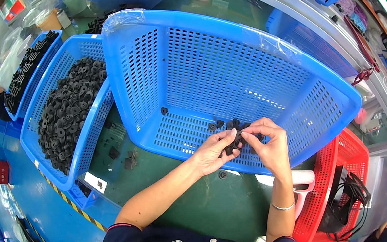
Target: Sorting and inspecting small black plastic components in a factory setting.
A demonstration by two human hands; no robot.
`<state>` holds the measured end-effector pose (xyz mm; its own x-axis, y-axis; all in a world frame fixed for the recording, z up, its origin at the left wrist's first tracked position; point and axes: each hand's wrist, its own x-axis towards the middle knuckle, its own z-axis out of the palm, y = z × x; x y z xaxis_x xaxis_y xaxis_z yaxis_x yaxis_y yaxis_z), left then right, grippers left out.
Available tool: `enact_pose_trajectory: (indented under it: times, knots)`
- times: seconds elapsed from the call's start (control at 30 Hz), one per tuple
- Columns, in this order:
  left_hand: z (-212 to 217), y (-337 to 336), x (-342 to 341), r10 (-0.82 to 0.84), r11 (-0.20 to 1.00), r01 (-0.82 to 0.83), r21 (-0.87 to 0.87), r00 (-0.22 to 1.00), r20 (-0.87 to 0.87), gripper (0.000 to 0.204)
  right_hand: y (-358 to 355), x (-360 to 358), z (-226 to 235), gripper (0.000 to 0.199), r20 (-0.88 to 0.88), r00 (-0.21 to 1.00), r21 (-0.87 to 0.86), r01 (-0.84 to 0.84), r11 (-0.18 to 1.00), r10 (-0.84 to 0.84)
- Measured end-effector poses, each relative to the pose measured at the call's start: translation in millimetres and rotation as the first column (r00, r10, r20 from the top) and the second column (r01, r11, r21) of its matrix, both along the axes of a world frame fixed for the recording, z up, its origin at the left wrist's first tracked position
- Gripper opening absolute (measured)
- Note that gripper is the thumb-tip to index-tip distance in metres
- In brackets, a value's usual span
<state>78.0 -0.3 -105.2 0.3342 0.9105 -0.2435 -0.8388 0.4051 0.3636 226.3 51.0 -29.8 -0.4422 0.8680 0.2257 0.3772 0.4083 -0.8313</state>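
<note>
1. The left hand (pixel 212 152) and the right hand (pixel 267 141) meet over the near wall of a big blue perforated basket (pixel 226 73), fingertips facing each other.
2. Between them sits a small cluster of black rubber parts (pixel 235 141), pinched from both sides; the left thumb and forefinger close on its left end, the right fingers curl narrowly over its right end.
3. The cluster's long axis runs roughly left to right, from one hand to the other, tilted slightly up toward the right; which way any single part faces is too small to tell.
4. The held parts hang just above the basket floor, near its front edge, and partly hidden behind the right fingers.
5. A few loose black parts (pixel 219 125) lie on the basket floor just beyond the hands, and one more (pixel 164 111) lies farther back to the left.
6. One black ring (pixel 223 174) rests on the green table (pixel 206 209) just outside the basket, below the left hand.
7. To the left, a second blue basket (pixel 66 155) holds a heap of black round parts (pixel 70 114).
8. A red basket (pixel 336 189) with black cables stands at the right, near the right forearm.
</note>
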Motion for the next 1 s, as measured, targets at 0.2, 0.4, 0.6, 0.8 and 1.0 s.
enact_pose_trajectory:
  times: [0.2,0.4,0.6,0.8,1.0]
  knots:
    - [-3,1,-1,-0.007,1.0,0.007,0.001,1.0,-0.001,0.027,-2,-5,5,0.001,0.155,0.988,0.297,-0.045,0.954,-0.001]
    - [-7,1,-1,-0.018,1.0,0.02,-0.016,0.995,0.096,0.03,1,-4,-9,0.004,-0.111,0.991,0.054,0.083,0.995,-0.077]
    - [1,1,0,0.023,0.997,-0.017,-0.076,0.996,0.089,0.029,8,5,-9,0.004,-0.165,0.982,-0.091,0.075,0.993,-0.09]
    - [-1,0,-3,0.009,0.999,-0.004,-0.047,0.995,0.101,0.03,0,-1,6,0.009,-0.025,0.998,0.028,-0.056,0.998,0.057]
    - [-5,0,-3,0.008,1.0,-0.006,-0.031,0.999,0.048,0.032,1,2,4,0.008,0.066,0.988,0.241,-0.148,0.959,0.136]
